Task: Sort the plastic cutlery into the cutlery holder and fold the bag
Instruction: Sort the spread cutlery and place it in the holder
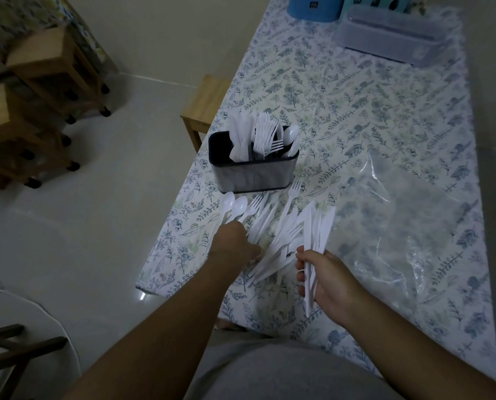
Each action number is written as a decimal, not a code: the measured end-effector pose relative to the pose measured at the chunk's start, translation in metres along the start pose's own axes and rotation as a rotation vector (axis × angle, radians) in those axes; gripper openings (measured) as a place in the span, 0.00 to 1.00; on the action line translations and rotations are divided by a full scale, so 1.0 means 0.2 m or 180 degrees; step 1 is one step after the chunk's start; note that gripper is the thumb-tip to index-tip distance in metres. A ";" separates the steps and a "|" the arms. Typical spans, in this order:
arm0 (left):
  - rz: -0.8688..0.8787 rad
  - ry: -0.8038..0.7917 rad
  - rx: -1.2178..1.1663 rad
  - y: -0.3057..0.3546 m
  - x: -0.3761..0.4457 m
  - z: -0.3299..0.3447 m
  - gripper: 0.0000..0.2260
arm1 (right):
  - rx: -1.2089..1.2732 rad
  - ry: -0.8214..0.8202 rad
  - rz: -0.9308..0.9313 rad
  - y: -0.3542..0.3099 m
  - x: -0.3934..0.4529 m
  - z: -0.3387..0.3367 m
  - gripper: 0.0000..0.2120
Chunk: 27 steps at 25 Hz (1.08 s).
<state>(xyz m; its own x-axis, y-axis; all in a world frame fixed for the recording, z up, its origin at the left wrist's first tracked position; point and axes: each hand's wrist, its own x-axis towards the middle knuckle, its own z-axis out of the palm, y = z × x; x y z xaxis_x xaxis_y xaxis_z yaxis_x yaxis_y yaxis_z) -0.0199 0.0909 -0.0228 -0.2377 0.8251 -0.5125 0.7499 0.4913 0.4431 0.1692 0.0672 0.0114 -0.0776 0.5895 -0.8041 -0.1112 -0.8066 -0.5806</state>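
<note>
A dark cutlery holder (255, 174) stands on the floral tablecloth, with white plastic knives, forks and spoons upright in its compartments. In front of it lies a loose pile of white plastic cutlery (272, 226). My right hand (330, 287) grips a bunch of white knives (317, 229), blades pointing away from me. My left hand (235, 243) reaches into the left side of the pile, knuckles up, fingers curled down among the pieces; whether it grips one is hidden. A clear plastic bag (408, 226) lies flat and crumpled to the right of the pile.
A grey lidded box (391, 39) and a blue container (313, 7) stand at the table's far end. A wooden stool (203, 108) stands by the table's left edge, more wooden stools (39, 90) on the floor to the left. The table edge runs just left of the pile.
</note>
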 end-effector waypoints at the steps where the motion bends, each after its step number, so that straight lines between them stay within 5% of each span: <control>1: 0.0059 -0.0038 0.0031 -0.01 0.01 -0.01 0.11 | 0.0003 0.0001 0.0001 0.00 0.00 0.00 0.04; 10: 0.0152 -0.0147 -0.0191 -0.09 0.02 -0.05 0.12 | 0.0123 -0.0009 0.0055 -0.01 0.00 0.00 0.04; 19: 0.0405 -0.0308 -0.1591 -0.03 -0.20 -0.04 0.08 | 0.0284 0.0060 -0.0362 -0.02 0.03 0.06 0.08; 23: 0.1217 -0.0220 -0.0993 0.10 -0.34 -0.01 0.17 | 0.0767 -0.0255 -0.0433 -0.08 0.02 0.14 0.15; 27: 0.1674 0.0069 -0.0639 0.17 -0.41 -0.02 0.05 | 0.0563 0.0159 -0.0217 -0.16 0.01 0.15 0.14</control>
<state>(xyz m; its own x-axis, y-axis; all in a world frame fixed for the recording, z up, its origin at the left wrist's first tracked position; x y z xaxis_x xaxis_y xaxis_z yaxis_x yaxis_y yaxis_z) 0.0221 0.0406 0.0371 0.1221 0.9778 -0.1705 0.6391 0.0540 0.7673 0.1433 0.0950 0.0318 -0.0151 0.6359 -0.7716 -0.2872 -0.7419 -0.6059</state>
